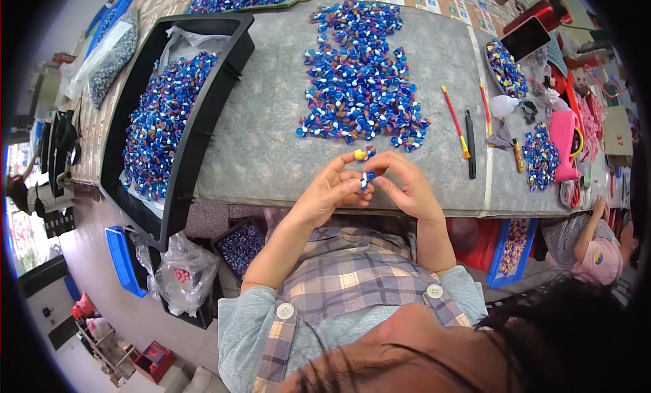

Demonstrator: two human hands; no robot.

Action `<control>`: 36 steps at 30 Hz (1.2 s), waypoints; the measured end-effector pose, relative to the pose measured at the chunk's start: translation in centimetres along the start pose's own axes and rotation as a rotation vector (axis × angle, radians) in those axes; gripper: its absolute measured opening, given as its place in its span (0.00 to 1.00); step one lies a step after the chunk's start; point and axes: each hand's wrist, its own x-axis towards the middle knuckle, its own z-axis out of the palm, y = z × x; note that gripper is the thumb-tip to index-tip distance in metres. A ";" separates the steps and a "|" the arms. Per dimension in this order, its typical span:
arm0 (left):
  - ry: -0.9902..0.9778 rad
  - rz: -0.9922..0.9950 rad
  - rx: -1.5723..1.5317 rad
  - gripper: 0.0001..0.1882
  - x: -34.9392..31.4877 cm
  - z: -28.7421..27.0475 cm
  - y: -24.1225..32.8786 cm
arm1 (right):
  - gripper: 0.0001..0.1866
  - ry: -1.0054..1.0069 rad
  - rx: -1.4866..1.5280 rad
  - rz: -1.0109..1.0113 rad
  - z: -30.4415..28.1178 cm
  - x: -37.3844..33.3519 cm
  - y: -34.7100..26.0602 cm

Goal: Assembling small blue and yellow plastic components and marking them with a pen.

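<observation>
Over the table's near edge, my left hand [333, 191] and my right hand [405, 187] are close together. A small blue-and-white plastic piece [366, 181] is pinched between their fingertips. My left index finger has a yellow cover [359, 154] on its tip. Right by that tip is another small piece [370, 151], blue and orange; whether it touches the finger I cannot tell. Just beyond my hands, a broad spread of small blue, white, orange and pink pieces [363, 81] lies on the grey tabletop [271, 115].
On the left stands a black tray [234, 71] full of similar pieces. Red-handled brushes [455, 122] and a black pen [470, 142] lie to the right, near a smaller pile [540, 157] and a pink tool [564, 143]. Another person [583, 247] sits at far right.
</observation>
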 end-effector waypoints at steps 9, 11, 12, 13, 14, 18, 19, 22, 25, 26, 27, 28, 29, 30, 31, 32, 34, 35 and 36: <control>-0.015 0.108 -0.172 0.35 0.4 -0.3 0.1 | 0.24 0.053 -0.020 0.044 1.0 0.8 -0.1; 0.056 0.298 0.071 0.38 0.2 -0.1 -0.3 | 0.23 0.061 0.019 0.070 1.0 0.6 0.0; 0.051 0.299 0.071 0.38 0.2 -0.1 -0.4 | 0.20 0.068 0.093 0.085 1.0 0.4 0.6; 0.087 0.363 0.241 0.39 0.2 -0.1 -0.6 | 0.18 0.075 0.167 0.100 1.0 0.4 0.9; 0.124 0.422 0.411 0.41 0.1 -0.1 -0.8 | 0.18 0.077 0.164 0.103 0.9 0.2 1.0; 0.141 0.531 0.607 0.42 0.1 0.3 -0.9 | 0.14 0.121 0.120 0.074 1.0 -0.1 1.1; 0.139 0.530 0.607 0.42 0.0 0.4 -0.8 | 0.13 0.142 0.151 0.074 1.0 -0.1 1.1; 0.149 0.593 0.778 0.42 0.0 0.5 -0.4 | 0.11 0.170 0.141 0.031 1.0 -0.2 1.0; 0.165 0.674 0.872 0.43 0.2 0.3 -0.6 | 0.09 0.191 0.155 0.066 0.6 -0.6 1.0; 0.153 0.720 0.830 0.43 0.3 0.2 -0.7 | 0.09 0.190 0.157 0.064 0.6 -0.6 1.0; 0.142 0.765 0.788 0.44 0.4 0.2 -0.8 | 0.08 0.189 0.180 0.071 0.7 -0.7 1.1; 0.143 0.766 0.790 0.44 0.4 0.2 -0.9 | 0.08 0.188 0.203 0.077 0.7 -0.7 1.2; 0.137 0.806 0.791 0.44 0.3 0.3 -1.1 | 0.08 0.188 0.204 0.076 0.8 -0.8 1.4; 0.131 0.846 0.791 0.43 0.3 0.3 -1.2 | 0.07 0.186 0.261 0.109 1.0 -0.9 1.6; 0.130 0.846 0.792 0.43 0.4 0.3 -1.2 | 0.07 0.184 0.317 0.143 1.1 -1.0 1.7; 0.131 0.866 0.821 0.44 0.3 0.3 -1.2 | 0.07 0.184 0.319 0.143 1.2 -1.0 1.7; 0.131 0.884 0.850 0.44 0.2 0.4 -1.2 | 0.06 0.167 0.291 0.154 1.4 -1.1 1.5; 0.128 0.884 0.839 0.44 0.2 0.6 -1.0 | 0.06 0.169 0.289 0.153 1.5 -1.1 1.5; 0.125 0.884 0.828 0.44 0.2 0.7 -0.9 | 0.06 0.173 0.295 0.148 1.5 -1.1 1.6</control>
